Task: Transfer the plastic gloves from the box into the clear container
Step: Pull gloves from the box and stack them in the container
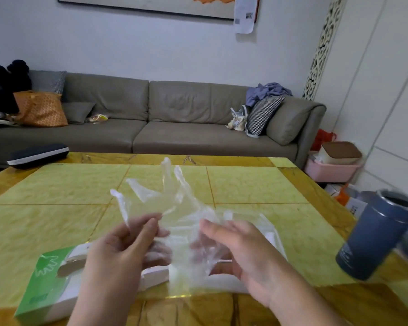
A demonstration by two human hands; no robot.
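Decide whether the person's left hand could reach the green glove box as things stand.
Probably yes. The left hand hovers right beside the green glove box with nothing between them, but its fingers now pinch a plastic glove, which they would have to release first.

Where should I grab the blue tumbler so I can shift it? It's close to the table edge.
Grip the tumbler round its mid-body from the left, the table side. Its straight round wall suits a wrap grip, and its top is open.
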